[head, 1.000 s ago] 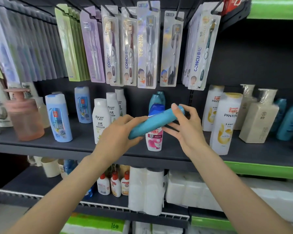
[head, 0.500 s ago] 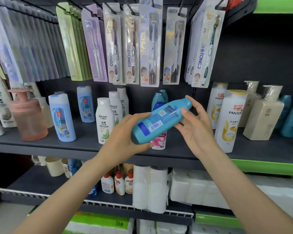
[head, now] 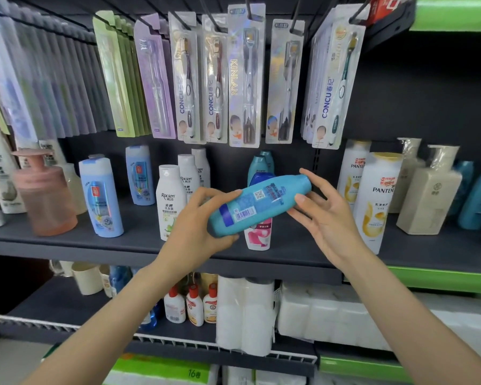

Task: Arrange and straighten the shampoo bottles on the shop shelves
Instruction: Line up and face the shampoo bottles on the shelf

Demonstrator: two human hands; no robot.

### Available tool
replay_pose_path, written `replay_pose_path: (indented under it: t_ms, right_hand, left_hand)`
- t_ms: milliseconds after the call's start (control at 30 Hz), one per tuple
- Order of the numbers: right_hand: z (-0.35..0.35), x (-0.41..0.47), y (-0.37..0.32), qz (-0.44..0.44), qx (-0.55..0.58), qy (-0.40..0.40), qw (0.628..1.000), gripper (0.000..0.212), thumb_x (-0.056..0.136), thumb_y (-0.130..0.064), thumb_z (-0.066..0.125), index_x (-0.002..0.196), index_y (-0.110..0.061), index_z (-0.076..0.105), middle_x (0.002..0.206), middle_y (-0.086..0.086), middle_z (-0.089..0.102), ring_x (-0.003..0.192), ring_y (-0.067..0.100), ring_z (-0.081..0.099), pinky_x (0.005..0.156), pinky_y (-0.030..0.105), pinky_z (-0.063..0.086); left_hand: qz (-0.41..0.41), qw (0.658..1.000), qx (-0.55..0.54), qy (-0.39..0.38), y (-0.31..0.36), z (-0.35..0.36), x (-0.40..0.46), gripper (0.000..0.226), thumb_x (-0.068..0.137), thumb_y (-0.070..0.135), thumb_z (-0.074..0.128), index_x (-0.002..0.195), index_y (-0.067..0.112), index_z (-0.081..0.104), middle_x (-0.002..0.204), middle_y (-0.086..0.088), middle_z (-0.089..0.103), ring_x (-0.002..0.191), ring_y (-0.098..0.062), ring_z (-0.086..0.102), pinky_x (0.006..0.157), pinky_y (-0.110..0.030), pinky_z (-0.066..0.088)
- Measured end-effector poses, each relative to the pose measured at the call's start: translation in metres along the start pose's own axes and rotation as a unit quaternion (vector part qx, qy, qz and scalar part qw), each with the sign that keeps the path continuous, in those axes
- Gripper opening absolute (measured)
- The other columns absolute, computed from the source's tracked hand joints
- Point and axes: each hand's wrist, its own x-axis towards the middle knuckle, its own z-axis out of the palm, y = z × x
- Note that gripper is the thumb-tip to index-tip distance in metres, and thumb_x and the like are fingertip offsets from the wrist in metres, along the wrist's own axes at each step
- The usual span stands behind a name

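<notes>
1. Head view, task object: the teal plastic shampoo bottle with a rounded, flattened body (head: pixel 258 204) is held in the air in front of the dark grey middle shelf (head: pixel 139 245), clear of it, lying nearly horizontal with its back label, barcode and QR code facing the camera.
2. Head view, left grip: the left hand (head: pixel 199 227) is clenched round the bottle's lower left end, thumb beneath and fingers over the top; this looks like the load-bearing hold.
3. Head view, right grip: the right hand (head: pixel 326 218) is released, fingers straight, its fingertips touching the bottle's upper right end, probably to steady or turn it so that the front faces outward.
4. Head view, destination: directly behind the held bottle stands a white bottle with a pink flower label and blue cap (head: pixel 257 232), with two more upright teal bottles (head: pixel 258 165) behind that; the held bottle probably belongs in this row.
5. Head view, neighbours: to the left stand white matt Racien bottles (head: pixel 170 202), to the right glossy white Pantene bottles with yellow caps (head: pixel 376 201); both rows stand upright with labels forward.
6. Head view, materials: smooth plastics throughout; above hang clear blister-packed toothbrushes (head: pixel 245 79).
</notes>
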Motion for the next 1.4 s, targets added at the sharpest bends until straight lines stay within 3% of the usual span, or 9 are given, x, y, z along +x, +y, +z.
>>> replay_pose_path:
  t_ms: [133, 333, 600, 733, 833, 1000, 1100, 1267, 1400]
  right_hand:
    - [-0.001, 0.001, -0.001, -0.008, -0.032, 0.007, 0.999, 0.039, 0.093, -0.007, 0.052, 0.128, -0.025, 0.054, 0.103, 0.001, 0.072, 0.105, 0.02, 0.065, 0.086, 0.031, 0.055]
    - [0.007, 0.005, 0.0, -0.025, -0.043, 0.019, 0.999, 0.042, 0.091, -0.009, 0.056, 0.122, -0.037, 0.054, 0.106, -0.003, 0.069, 0.107, 0.015, 0.064, 0.086, 0.033, 0.055]
    - [0.021, 0.012, -0.005, -0.028, 0.009, 0.039, 0.999, 0.044, 0.086, -0.008, 0.06, 0.126, -0.024, 0.052, 0.1, 0.0, 0.07, 0.099, 0.018, 0.068, 0.072, 0.039, 0.059]
    - [0.018, 0.013, -0.01, -0.049, -0.022, 0.073, 0.996, 0.041, 0.083, -0.007, 0.066, 0.119, -0.021, 0.055, 0.103, 0.007, 0.07, 0.095, 0.018, 0.069, 0.065, 0.036, 0.058]
    - [0.014, 0.016, -0.015, -0.063, -0.045, 0.069, 0.995, 0.036, 0.083, -0.006, 0.065, 0.113, -0.026, 0.058, 0.091, -0.003, 0.073, 0.091, 0.013, 0.07, 0.063, 0.032, 0.058]
    - [0.003, 0.021, -0.027, -0.09, -0.12, 0.078, 0.986, 0.042, 0.085, -0.005, 0.064, 0.118, -0.029, 0.056, 0.096, 0.0, 0.072, 0.09, 0.009, 0.069, 0.065, 0.027, 0.058]
    - [-0.004, 0.026, -0.029, -0.107, -0.169, 0.078, 0.977, 0.042, 0.084, -0.003, 0.065, 0.115, -0.03, 0.057, 0.096, -0.003, 0.071, 0.085, 0.007, 0.069, 0.071, 0.03, 0.059]
    - [-0.016, 0.045, -0.023, -0.13, -0.246, 0.057, 0.959, 0.043, 0.083, -0.002, 0.065, 0.106, -0.038, 0.058, 0.109, 0.0, 0.067, 0.093, 0.013, 0.066, 0.082, 0.037, 0.057]
    - [-0.032, 0.072, -0.008, -0.111, -0.298, 0.058, 0.947, 0.048, 0.083, -0.006, 0.067, 0.1, -0.049, 0.056, 0.106, -0.008, 0.064, 0.099, 0.018, 0.064, 0.086, 0.049, 0.054]
  left_hand:
    - [-0.109, 0.984, -0.13, -0.055, 0.004, -0.005, 0.002, 0.06, 0.072, 0.021, 0.079, 0.123, 0.041, 0.053, 0.111, 0.013, 0.058, 0.097, 0.004, 0.056, 0.079, -0.012, 0.049]
    - [-0.235, 0.892, -0.363, -0.132, 0.016, -0.008, 0.004, 0.04, 0.077, 0.036, 0.06, 0.117, 0.034, 0.061, 0.104, 0.003, 0.071, 0.089, -0.022, 0.069, 0.08, -0.03, 0.057]
    - [-0.29, 0.826, -0.454, -0.163, 0.015, 0.001, 0.01, 0.037, 0.088, 0.036, 0.048, 0.124, 0.032, 0.055, 0.112, -0.009, 0.069, 0.096, -0.03, 0.068, 0.081, -0.035, 0.056]
    - [-0.282, 0.837, -0.433, -0.18, 0.012, 0.002, 0.012, 0.033, 0.094, 0.029, 0.047, 0.126, 0.033, 0.054, 0.116, -0.003, 0.067, 0.105, -0.025, 0.066, 0.088, -0.038, 0.055]
    - [-0.243, 0.89, -0.342, -0.176, 0.014, 0.005, 0.019, 0.029, 0.096, 0.026, 0.049, 0.123, 0.034, 0.057, 0.113, 0.002, 0.068, 0.102, -0.018, 0.066, 0.091, -0.038, 0.053]
    - [-0.17, 0.975, -0.143, -0.014, 0.008, 0.015, 0.038, 0.021, 0.093, 0.016, 0.053, 0.107, 0.03, 0.06, 0.091, 0.005, 0.068, 0.082, -0.006, 0.063, 0.08, -0.026, 0.052]
    - [-0.119, 0.989, -0.081, 0.027, 0.006, 0.018, 0.054, 0.028, 0.092, 0.015, 0.054, 0.118, 0.024, 0.056, 0.095, 0.009, 0.062, 0.087, -0.001, 0.056, 0.073, -0.004, 0.04]
    - [-0.058, 0.997, -0.012, -0.04, -0.003, 0.027, 0.083, 0.048, 0.088, 0.021, 0.061, 0.133, 0.027, 0.045, 0.119, 0.006, 0.047, 0.105, -0.004, 0.045, 0.087, -0.015, 0.035]
    - [-0.047, 0.994, -0.065, -0.074, -0.016, 0.032, 0.09, 0.04, 0.085, 0.016, 0.066, 0.119, 0.034, 0.054, 0.118, 0.007, 0.051, 0.102, -0.005, 0.053, 0.084, -0.012, 0.04]
